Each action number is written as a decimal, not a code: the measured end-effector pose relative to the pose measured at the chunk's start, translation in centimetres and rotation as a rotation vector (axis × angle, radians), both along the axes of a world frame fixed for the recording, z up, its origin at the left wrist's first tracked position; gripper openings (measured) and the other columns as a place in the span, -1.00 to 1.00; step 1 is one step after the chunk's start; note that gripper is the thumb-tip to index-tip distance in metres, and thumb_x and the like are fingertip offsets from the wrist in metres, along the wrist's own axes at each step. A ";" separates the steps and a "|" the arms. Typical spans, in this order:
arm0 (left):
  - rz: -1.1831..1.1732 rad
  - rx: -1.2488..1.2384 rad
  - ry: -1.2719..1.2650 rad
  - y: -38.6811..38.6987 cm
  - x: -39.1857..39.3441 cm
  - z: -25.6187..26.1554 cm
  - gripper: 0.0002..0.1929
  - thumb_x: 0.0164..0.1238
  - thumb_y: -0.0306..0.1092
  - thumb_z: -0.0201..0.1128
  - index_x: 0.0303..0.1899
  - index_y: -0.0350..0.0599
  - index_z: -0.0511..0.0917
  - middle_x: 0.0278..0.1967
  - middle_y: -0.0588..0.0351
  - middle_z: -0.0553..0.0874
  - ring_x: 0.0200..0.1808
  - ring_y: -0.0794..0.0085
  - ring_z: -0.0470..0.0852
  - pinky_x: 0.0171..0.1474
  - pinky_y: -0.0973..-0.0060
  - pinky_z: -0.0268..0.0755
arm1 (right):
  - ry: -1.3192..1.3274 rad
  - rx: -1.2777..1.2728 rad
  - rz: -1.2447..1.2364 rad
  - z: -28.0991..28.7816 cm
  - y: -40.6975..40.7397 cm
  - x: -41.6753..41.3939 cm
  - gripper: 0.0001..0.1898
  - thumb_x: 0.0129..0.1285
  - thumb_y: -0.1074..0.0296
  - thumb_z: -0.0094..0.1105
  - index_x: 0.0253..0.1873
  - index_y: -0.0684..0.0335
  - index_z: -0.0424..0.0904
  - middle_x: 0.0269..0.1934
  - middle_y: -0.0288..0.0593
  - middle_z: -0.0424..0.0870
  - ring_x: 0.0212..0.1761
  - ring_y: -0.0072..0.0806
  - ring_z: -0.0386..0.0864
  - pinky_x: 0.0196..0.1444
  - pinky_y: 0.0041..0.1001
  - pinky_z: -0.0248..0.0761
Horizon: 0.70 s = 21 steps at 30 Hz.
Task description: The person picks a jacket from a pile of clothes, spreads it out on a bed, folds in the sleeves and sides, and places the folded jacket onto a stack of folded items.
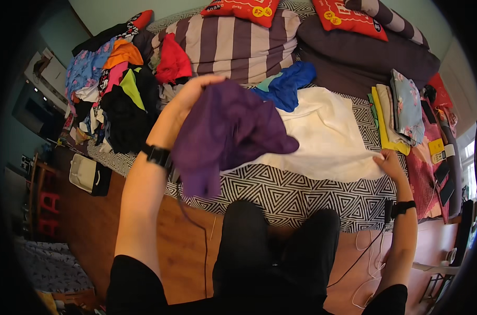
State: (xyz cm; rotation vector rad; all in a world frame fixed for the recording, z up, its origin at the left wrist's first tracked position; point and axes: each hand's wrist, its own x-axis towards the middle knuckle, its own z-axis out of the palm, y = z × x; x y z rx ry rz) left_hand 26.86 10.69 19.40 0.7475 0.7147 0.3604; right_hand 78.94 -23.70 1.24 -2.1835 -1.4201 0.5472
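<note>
A crumpled purple garment (238, 126) hangs raised from my left hand (195, 90), whose fingers are partly hidden behind the cloth. Out to the right, my right hand (390, 163) pinches the near right corner of a white cloth (321, 134). That cloth lies spread over the black-and-white patterned sofa cover, its left part hidden behind the purple garment. Just beyond the white cloth lies a crumpled blue garment (291, 84) with a light green patch.
A heap of mixed clothes (120, 90) is at the left, with a red garment (173, 59) beside it. Folded clothes (403, 110) stand at the right, near a calculator (438, 157). Striped and dark cushions line the back. An open case (83, 173) and cables lie lower down.
</note>
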 end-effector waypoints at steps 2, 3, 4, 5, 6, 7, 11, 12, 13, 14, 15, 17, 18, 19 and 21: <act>0.162 0.249 -0.095 6.2 0.5 -4.1 -0.56 0.58 0.03 0.10 0.07 -0.20 0.63 -0.07 0.03 0.79 -0.09 0.24 0.77 0.06 0.29 0.65 | 0.199 0.102 -0.253 -0.3 3.0 0.8 -0.76 0.22 0.33 0.45 -0.17 0.41 0.69 -0.44 -0.24 0.65 -0.44 -0.57 0.50 -0.37 -0.49 0.40; 0.340 0.353 -0.169 7.4 1.7 -6.4 -0.49 0.62 0.14 0.03 0.16 -0.15 0.59 0.03 0.03 0.75 0.01 0.27 0.73 0.12 0.30 0.60 | 0.196 0.100 -0.257 -1.5 3.5 1.9 -0.76 0.22 0.33 0.45 -0.17 0.41 0.69 -0.44 -0.24 0.65 -0.44 -0.57 0.50 -0.37 -0.49 0.40; 0.450 0.441 -0.036 9.2 0.7 -9.7 -0.45 0.63 0.19 -0.03 0.24 -0.10 0.53 0.07 0.05 0.71 0.07 0.32 0.67 0.17 0.30 0.53 | 0.159 0.222 -0.366 -4.1 4.3 3.2 -0.72 0.23 0.29 0.47 -0.12 0.38 0.67 -0.43 -0.30 0.63 -0.43 -0.60 0.50 -0.39 -0.52 0.37; 0.561 0.525 0.104 10.3 -0.7 -13.0 -0.40 0.64 0.25 -0.09 0.31 -0.06 0.47 0.12 0.06 0.67 0.13 0.36 0.61 0.22 0.30 0.45 | 0.125 0.340 -0.473 -6.2 5.1 3.7 -0.68 0.25 0.24 0.49 -0.07 0.34 0.65 -0.42 -0.35 0.61 -0.42 -0.64 0.50 -0.42 -0.55 0.35; 0.551 0.472 0.238 9.1 -0.6 -16.0 -0.41 0.63 0.26 -0.07 0.30 -0.05 0.46 0.07 0.08 0.67 0.08 0.41 0.58 0.23 0.32 0.38 | 0.260 0.315 -0.594 -7.3 4.6 3.8 -0.56 0.26 0.17 0.51 0.07 0.32 0.59 -0.32 -0.33 0.63 -0.36 -0.60 0.55 -0.40 -0.57 0.38; 0.453 0.484 0.366 7.6 -1.2 -18.4 -0.40 0.60 0.28 -0.02 0.27 -0.07 0.46 0.07 0.09 0.64 0.10 0.39 0.56 0.21 0.30 0.41 | 0.263 0.304 -0.598 -7.7 4.2 2.8 -0.56 0.26 0.17 0.51 0.07 0.32 0.59 -0.32 -0.33 0.63 -0.36 -0.60 0.55 -0.40 -0.57 0.38; 0.284 0.624 0.534 0.9 -2.6 -23.7 -0.37 0.48 0.17 0.27 0.23 -0.25 0.50 0.00 0.08 0.66 0.02 0.44 0.58 0.06 0.47 0.45 | 0.728 0.291 -0.785 -10.3 0.8 0.4 -0.55 0.36 0.15 0.42 0.16 0.34 0.57 -0.22 -0.25 0.70 -0.28 -0.51 0.66 -0.23 -0.49 0.58; 0.264 0.700 0.524 0.5 -4.1 -25.6 -0.38 0.47 0.13 0.30 0.23 -0.26 0.51 -0.03 0.10 0.67 -0.04 0.47 0.59 0.02 0.49 0.46 | 0.803 0.378 -0.784 -11.1 0.7 -0.2 -0.58 0.37 0.17 0.41 0.15 0.35 0.56 -0.17 -0.21 0.70 -0.25 -0.49 0.68 -0.23 -0.49 0.59; 0.234 0.771 0.509 0.1 -4.8 -26.7 -0.40 0.45 0.09 0.34 0.23 -0.27 0.53 -0.07 0.13 0.69 -0.11 0.49 0.59 -0.02 0.52 0.47 | 0.872 0.466 -0.791 -11.6 0.4 -0.7 -0.60 0.38 0.20 0.40 0.13 0.36 0.56 -0.13 -0.16 0.71 -0.22 -0.46 0.70 -0.22 -0.49 0.61; 0.233 0.771 0.515 -0.1 -5.3 -27.7 -0.40 0.45 0.09 0.34 0.23 -0.27 0.53 -0.07 0.13 0.69 -0.11 0.49 0.59 -0.02 0.52 0.47 | 0.913 0.460 -0.764 -11.7 0.0 -0.9 -0.66 0.40 0.22 0.38 0.06 0.38 0.60 -0.16 -0.15 0.75 -0.26 -0.49 0.70 -0.24 -0.50 0.59; 0.180 0.842 0.599 -0.8 -4.6 -27.7 -0.41 0.43 0.09 0.36 0.18 -0.28 0.57 -0.13 0.13 0.71 -0.18 0.50 0.59 -0.07 0.52 0.47 | 0.908 0.460 -0.776 -11.7 -0.3 -1.1 -0.66 0.40 0.22 0.38 0.06 0.38 0.60 -0.16 -0.15 0.75 -0.26 -0.49 0.70 -0.24 -0.50 0.59; 0.115 0.914 0.672 -1.0 -3.4 -27.9 -0.42 0.40 0.09 0.38 0.14 -0.28 0.61 -0.20 0.14 0.73 -0.26 0.52 0.58 -0.12 0.53 0.48 | 0.763 0.343 -0.717 -11.4 -0.6 -1.1 -0.69 0.38 0.22 0.39 -0.03 0.39 0.65 -0.22 -0.16 0.78 -0.32 -0.48 0.70 -0.26 -0.49 0.58; 0.087 0.928 0.706 -0.9 -3.2 -27.8 -0.43 0.38 0.09 0.40 0.10 -0.29 0.63 -0.26 0.11 0.73 -0.30 0.52 0.59 -0.16 0.51 0.48 | 0.624 0.287 -0.702 -10.9 0.1 -1.9 -0.69 0.33 0.24 0.43 -0.06 0.41 0.67 -0.25 -0.14 0.78 -0.36 -0.48 0.69 -0.27 -0.47 0.57; 0.058 0.943 0.734 -0.8 -2.8 -27.8 -0.43 0.35 0.09 0.42 0.07 -0.30 0.66 -0.33 0.08 0.74 -0.34 0.52 0.60 -0.19 0.50 0.48 | 0.617 0.293 -0.712 -10.9 0.1 -1.5 -0.69 0.33 0.24 0.43 -0.06 0.41 0.67 -0.25 -0.14 0.78 -0.36 -0.48 0.69 -0.27 -0.47 0.57; 0.013 1.019 0.755 -0.9 -2.6 -28.1 -0.53 0.45 0.01 0.33 -0.01 -0.32 0.67 -0.42 0.00 0.73 -0.36 0.45 0.62 -0.19 0.44 0.49 | 0.314 0.080 -0.415 -11.6 0.1 -1.1 -0.67 0.29 0.24 0.47 -0.07 0.43 0.66 -0.29 -0.14 0.76 -0.38 -0.48 0.65 -0.28 -0.45 0.55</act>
